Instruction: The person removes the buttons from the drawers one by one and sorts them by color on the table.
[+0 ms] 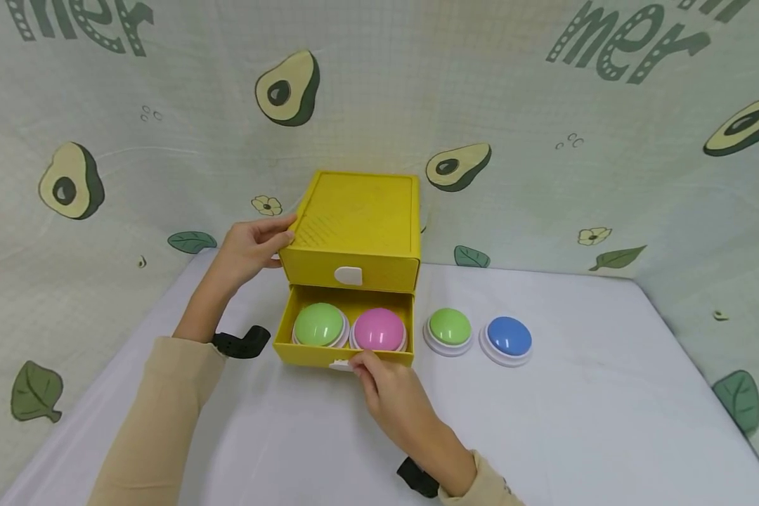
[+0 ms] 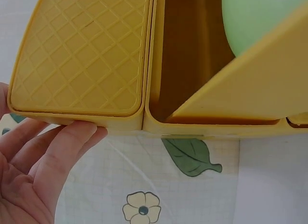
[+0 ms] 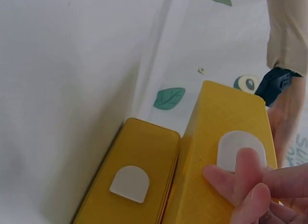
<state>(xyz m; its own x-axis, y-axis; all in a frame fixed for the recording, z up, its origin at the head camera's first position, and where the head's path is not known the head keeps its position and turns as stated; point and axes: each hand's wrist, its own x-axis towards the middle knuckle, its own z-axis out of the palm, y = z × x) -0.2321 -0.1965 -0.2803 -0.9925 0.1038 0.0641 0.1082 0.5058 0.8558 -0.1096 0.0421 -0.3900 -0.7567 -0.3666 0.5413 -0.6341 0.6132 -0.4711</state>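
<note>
A small yellow two-drawer box point(image 1: 363, 218) stands at the back of the table, its upper drawer closed and its lower drawer point(image 1: 303, 357) pulled out. Inside the lower drawer sit a light green dome button point(image 1: 318, 325) and a pink dome button point(image 1: 378, 329), side by side on white bases. My left hand point(image 1: 253, 242) holds the box at its upper left edge, fingers along the side. With thumb and fingers, my right hand point(image 1: 388, 393) pinches the white handle point(image 3: 240, 146) on the lower drawer's front. The upper drawer's white handle point(image 1: 348, 275) is untouched.
Right of the drawer, a green dome button point(image 1: 450, 327) and a blue dome button point(image 1: 508, 341) rest on the white-covered table point(image 1: 582, 393). An avocado-print cloth point(image 1: 367, 91) hangs behind the box. Dark straps circle both wrists.
</note>
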